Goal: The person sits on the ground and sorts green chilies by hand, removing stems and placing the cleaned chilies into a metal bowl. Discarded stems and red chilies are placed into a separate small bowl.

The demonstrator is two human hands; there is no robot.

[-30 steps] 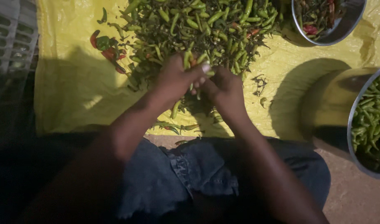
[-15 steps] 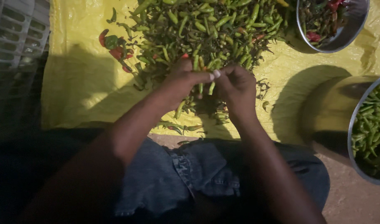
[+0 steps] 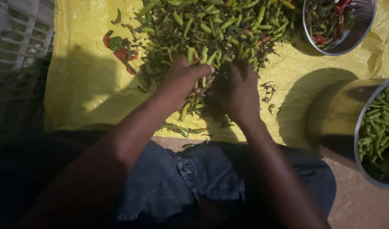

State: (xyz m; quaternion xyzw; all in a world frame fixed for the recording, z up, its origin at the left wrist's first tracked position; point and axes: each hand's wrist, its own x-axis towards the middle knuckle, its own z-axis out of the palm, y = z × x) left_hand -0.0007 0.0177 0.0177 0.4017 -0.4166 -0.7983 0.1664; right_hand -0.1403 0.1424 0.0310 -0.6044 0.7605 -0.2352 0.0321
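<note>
Covering the floor, a yellow sheet carries a big chilli pile at its far edge, much of it unsorted. A pot at the right edge holds green chillies; a bowl in the far right corner holds reddish ones. Both the left hand and right hand meet at the pile's near edge, fingers pinched on chillies.
</note>
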